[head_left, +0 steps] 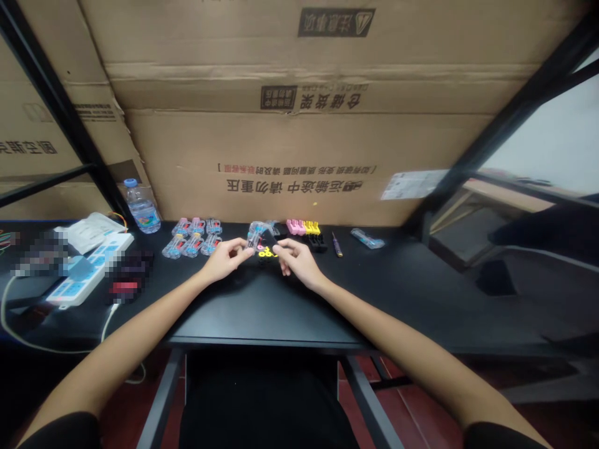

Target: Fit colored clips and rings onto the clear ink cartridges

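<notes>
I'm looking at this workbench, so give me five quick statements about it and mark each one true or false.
1. The left hand holds a clear plastic piece. True.
2. The screwdriver is in the right hand. False: it lies on the table.
3. The bottle has a red cap. False: the cap is blue.
4. The pink block sits beside a yellow one. True.
5. The bottle lies on its side. False: it stands upright.

The left hand point(226, 259) grips a clear plastic piece point(255, 234) over the black desk point(276, 312); the right hand point(301, 263) pinches a dark part point(269, 238) beside it. A bottle point(142, 209) stands farther left.
</notes>
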A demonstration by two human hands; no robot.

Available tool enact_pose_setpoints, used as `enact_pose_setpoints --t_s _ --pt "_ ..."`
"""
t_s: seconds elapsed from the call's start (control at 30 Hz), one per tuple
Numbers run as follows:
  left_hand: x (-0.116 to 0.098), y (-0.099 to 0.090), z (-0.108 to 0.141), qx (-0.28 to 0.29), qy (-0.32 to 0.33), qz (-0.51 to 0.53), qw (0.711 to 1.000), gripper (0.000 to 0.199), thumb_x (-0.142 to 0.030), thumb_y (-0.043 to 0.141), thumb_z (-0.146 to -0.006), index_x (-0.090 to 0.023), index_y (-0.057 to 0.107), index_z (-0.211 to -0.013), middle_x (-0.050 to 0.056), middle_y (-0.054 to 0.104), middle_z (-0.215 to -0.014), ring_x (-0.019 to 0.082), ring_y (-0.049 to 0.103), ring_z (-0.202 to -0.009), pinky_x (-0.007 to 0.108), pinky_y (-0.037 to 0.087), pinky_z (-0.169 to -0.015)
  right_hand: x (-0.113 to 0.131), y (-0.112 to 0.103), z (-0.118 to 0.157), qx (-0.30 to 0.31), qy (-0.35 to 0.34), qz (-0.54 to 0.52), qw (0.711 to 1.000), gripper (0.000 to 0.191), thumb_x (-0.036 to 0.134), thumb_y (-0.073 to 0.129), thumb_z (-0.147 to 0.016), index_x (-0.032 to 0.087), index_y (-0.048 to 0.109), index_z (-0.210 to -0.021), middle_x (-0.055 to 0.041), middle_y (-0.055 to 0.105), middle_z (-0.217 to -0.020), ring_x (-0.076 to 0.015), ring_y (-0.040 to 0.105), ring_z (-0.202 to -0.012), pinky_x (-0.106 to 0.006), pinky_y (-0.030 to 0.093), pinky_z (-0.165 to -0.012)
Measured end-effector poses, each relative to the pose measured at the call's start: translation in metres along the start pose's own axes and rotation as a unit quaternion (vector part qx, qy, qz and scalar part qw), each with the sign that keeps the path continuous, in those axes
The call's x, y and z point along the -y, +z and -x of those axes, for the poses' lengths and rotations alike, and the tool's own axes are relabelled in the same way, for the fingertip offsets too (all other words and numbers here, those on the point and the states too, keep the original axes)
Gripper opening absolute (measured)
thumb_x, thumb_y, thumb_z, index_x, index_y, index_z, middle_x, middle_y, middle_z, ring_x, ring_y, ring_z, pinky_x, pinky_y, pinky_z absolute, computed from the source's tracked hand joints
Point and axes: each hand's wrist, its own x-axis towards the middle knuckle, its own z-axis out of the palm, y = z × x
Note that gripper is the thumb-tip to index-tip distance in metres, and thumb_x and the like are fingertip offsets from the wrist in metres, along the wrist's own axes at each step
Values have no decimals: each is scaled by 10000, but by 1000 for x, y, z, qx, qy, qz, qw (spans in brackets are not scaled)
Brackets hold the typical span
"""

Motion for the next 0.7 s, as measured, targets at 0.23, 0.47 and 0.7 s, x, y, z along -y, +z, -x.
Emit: enact_pose_setpoints --t_s 0.23,0.47,0.7 --pt "-4 5 3 91 6 -15 996 420 -567 652 -982 -183 594 -823 -40 582 -605 124 535 -549 258 406 -589 -1 8 7 92 15 43 995 483 663 752 -872 216 575 -913 43 637 -576 -127 542 -403 -259 427 -433" --pt "-4 -3 -2 -10 -2 46 999 435 -615 614 -991 -193 628 -882 -61 536 -570 115 530 -501 250 437 -585 -1 -3 -5 -54 -5 -47 997 511 729 696 -891 248 529 -846 66 572 -511 -116 487 -360 -244 419 -382" --pt "0 4 2 70 -14 2 997 427 -590 630 -987 -181 630 -864 -33 612 -601 131 570 -541 266 450 -617 -4 4 2 63 14 17 998 499 685 729 -893 213 589 -813 37 622 -581 -117 552 -417 -249 457 -449"
